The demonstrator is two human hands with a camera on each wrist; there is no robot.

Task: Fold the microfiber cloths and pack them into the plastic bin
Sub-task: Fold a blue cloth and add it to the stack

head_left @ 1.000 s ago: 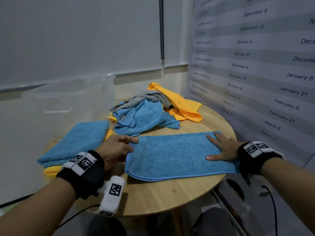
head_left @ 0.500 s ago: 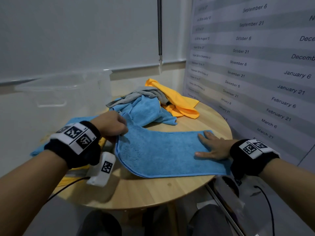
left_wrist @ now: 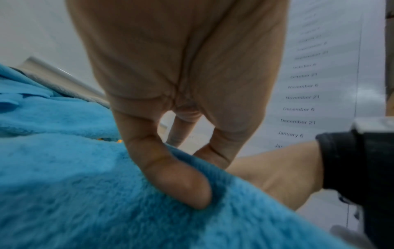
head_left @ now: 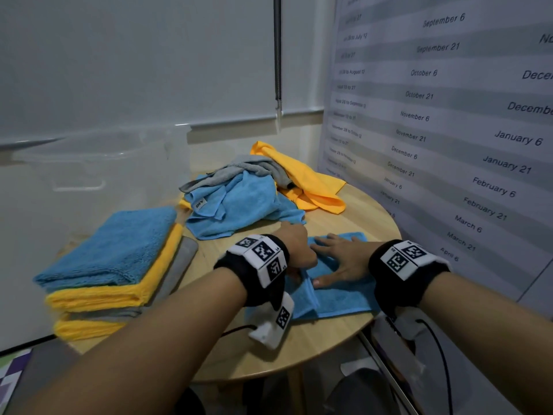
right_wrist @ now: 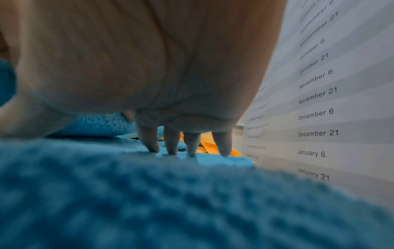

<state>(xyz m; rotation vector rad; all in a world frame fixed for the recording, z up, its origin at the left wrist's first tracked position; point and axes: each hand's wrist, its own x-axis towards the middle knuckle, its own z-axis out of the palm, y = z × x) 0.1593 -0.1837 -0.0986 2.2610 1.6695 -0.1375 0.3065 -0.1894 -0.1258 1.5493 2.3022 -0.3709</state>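
Under the spread fingers (right_wrist: 171, 143) of the right hand (head_left: 344, 262), a blue terry microfiber cloth (head_left: 341, 298) lies on the round pale wooden table (head_left: 299, 351), pinned flat, the hand's digits straight and apart. Just left of those fingers, the left hand (head_left: 296, 250) pinches the cloth's turned-over end, thumb (left_wrist: 177, 182) curled onto the pile and the flap bunched beneath it.

Beyond both hands sits a loose heap of blue, grey and orange cloths (head_left: 254, 187). Left of the left hand stands a stack of folded blue, orange and grey cloths (head_left: 116, 265). The clear plastic bin (head_left: 89, 163) stands behind that stack; no cloth is discernible inside.

Assessed risk: the flap's edges appear short of alignment. Should the right hand lift before the flap is laid down, the fold may skew or spring open, and the soft pile could drag sideways under the pinch.
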